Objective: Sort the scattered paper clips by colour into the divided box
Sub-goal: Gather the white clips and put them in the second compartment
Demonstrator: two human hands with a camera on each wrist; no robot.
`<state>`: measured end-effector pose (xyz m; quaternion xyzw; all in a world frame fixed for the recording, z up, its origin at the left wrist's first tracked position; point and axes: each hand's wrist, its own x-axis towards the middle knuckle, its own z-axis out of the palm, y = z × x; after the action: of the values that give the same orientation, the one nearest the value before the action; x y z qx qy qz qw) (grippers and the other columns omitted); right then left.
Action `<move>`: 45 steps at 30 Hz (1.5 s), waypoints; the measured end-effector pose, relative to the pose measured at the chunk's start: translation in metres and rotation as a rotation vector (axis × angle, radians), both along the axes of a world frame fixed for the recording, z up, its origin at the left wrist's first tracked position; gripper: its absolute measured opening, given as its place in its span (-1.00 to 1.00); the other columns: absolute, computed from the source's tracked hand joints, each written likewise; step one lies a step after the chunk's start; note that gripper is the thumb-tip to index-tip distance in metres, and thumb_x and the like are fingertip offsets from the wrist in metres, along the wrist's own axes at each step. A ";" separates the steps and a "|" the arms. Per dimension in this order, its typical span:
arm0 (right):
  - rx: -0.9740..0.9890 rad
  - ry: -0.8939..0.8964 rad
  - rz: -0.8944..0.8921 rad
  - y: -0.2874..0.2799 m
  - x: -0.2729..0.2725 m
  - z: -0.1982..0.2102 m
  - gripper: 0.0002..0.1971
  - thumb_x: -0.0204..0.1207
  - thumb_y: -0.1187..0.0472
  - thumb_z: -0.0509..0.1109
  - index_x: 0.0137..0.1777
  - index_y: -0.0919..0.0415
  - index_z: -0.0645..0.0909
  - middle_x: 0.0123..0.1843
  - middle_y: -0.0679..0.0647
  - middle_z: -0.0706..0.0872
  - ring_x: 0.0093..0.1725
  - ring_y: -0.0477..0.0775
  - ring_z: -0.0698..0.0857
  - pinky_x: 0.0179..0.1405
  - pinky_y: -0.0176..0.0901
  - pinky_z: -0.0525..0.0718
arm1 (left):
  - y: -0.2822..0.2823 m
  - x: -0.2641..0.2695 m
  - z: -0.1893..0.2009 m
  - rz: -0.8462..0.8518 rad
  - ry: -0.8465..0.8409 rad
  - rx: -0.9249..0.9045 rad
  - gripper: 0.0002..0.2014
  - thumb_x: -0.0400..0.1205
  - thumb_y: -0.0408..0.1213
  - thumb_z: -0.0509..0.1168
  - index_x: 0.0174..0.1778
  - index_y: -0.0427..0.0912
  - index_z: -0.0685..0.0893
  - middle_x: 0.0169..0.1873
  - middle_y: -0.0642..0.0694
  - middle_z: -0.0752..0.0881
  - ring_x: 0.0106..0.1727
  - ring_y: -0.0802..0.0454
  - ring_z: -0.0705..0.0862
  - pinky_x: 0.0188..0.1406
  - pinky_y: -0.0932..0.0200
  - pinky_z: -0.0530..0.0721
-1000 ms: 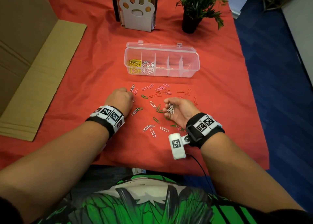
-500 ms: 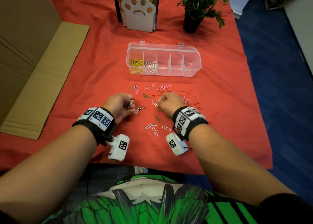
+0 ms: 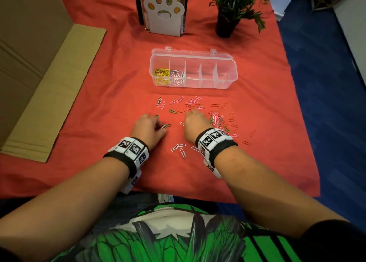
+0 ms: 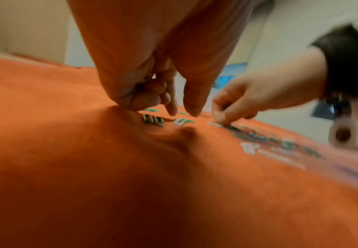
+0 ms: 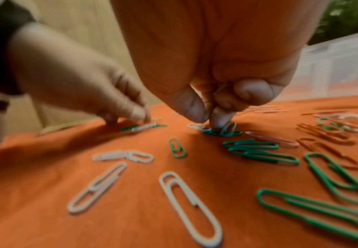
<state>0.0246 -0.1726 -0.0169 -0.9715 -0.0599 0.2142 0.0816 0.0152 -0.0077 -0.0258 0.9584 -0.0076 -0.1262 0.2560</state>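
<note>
The clear divided box [image 3: 225,71] lies open, with yellow clips [image 3: 162,76] in its leftmost compartment and white clips [image 3: 177,77] in the one beside it. Pink, green, red and white clips lie scattered on the red cloth [image 3: 99,113] in front of it. My left hand [image 3: 158,125] [image 4: 183,110] has its outer fingers curled. Its thumb and index finger come down on a white clip [image 4: 180,121] [image 5: 144,127] that lies on a green one. My right hand [image 3: 193,113] [image 5: 207,120] is fisted palm down. It pinches a white clip [image 5: 197,126] among green clips [image 5: 222,131].
Loose white clips [image 3: 179,147] lie near my wrists, and red clips [image 3: 231,116] to the right. A cardboard box [image 3: 29,63] fills the left side. A paw-shaped book stand [image 3: 164,14] and a potted plant [image 3: 227,10] stand behind the box. Blue floor [image 3: 326,103] lies past the right edge.
My right hand, palm up with white clips a second ago, has turned palm down and reached into the pile. My left hand has turned back down onto the white and green pair.
</note>
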 end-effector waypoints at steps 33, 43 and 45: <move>0.629 0.128 -0.435 -0.025 -0.013 0.007 -0.80 0.53 0.38 0.19 -0.17 0.04 0.46 -0.28 0.00 0.55 -0.29 -0.01 0.53 -0.32 -0.26 0.46 | -0.024 -0.012 0.014 0.282 0.487 -0.720 -0.76 0.58 -0.35 0.18 -0.41 -0.08 0.56 -0.66 0.06 0.49 -0.64 0.11 0.42 -0.70 0.40 0.39; 0.447 0.144 -0.396 -0.044 -0.065 0.003 -0.88 0.51 0.30 0.27 -0.22 0.12 0.58 -0.13 0.05 0.68 -0.11 0.05 0.62 -0.16 -0.23 0.48 | -0.032 -0.030 -0.005 -0.431 -0.009 0.004 -0.81 0.49 -0.26 0.37 0.00 -0.18 0.74 -0.11 -0.22 0.63 0.01 -0.16 0.63 0.02 0.10 0.53; 0.280 0.056 -0.279 -0.036 -0.072 -0.004 -0.83 0.51 0.21 0.28 0.02 0.27 0.60 0.09 0.23 0.67 0.12 0.23 0.64 0.07 -0.14 0.54 | -0.034 -0.031 -0.007 -0.468 -0.013 0.052 -0.82 0.51 -0.27 0.33 -0.03 -0.26 0.69 -0.07 -0.26 0.64 0.04 -0.22 0.62 0.05 0.04 0.53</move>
<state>-0.0471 -0.2090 -0.0208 -0.9432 0.0487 0.2173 0.2464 -0.0155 -0.0415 -0.0326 0.9375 -0.2279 -0.1762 0.1951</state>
